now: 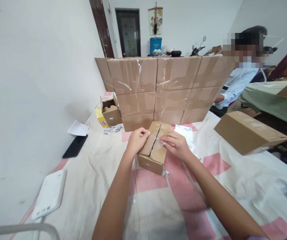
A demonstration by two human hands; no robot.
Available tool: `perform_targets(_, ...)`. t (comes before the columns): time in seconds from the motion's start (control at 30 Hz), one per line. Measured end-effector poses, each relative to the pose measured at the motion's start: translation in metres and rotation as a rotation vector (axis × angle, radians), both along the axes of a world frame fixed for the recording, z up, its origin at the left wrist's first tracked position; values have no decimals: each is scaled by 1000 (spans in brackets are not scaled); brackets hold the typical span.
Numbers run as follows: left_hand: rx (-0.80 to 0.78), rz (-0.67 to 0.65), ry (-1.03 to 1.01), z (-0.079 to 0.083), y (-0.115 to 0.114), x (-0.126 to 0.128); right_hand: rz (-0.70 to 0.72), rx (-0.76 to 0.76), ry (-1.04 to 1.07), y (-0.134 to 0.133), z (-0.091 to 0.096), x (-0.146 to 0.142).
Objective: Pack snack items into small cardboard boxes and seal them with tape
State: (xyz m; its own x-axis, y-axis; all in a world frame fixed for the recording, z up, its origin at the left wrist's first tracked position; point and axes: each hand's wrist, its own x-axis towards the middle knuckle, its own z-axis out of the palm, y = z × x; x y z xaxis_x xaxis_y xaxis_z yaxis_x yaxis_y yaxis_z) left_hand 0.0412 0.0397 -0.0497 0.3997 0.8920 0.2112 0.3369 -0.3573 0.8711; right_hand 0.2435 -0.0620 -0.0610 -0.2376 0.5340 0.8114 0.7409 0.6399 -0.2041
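A small cardboard box (146, 146) stands in front of me on the cloth-covered table. Its two top flaps are folded down, with a dark narrow gap between them. My left hand (137, 140) rests at the box's left top edge, fingers curled and thumb drawn against them; whatever they may hold is hidden. Over the right flap, my right hand (176, 144) is closed in a pinch. A thin white strip (157, 138) reaches from its fingertips across the gap. White scraps (165, 173) lie by the box's near right corner.
Stacked taped cartons (133, 103) form a wall behind the box. To their left sits an open carton (112, 115) beside crumpled paper (112, 129). A black phone (74, 146) and white device (50, 193) lie along the wall. Another carton (248, 133) and a person (243, 80) are at right.
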Motion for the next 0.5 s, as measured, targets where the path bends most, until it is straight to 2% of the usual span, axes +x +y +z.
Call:
perform_targets(0.23, -98, -102, -100, 2, -3, 0, 155, -184, 328, 2, -10, 6)
perform_targets(0.5, -192, -103, -107, -1, -3, 1, 241, -320, 424, 5, -16, 10)
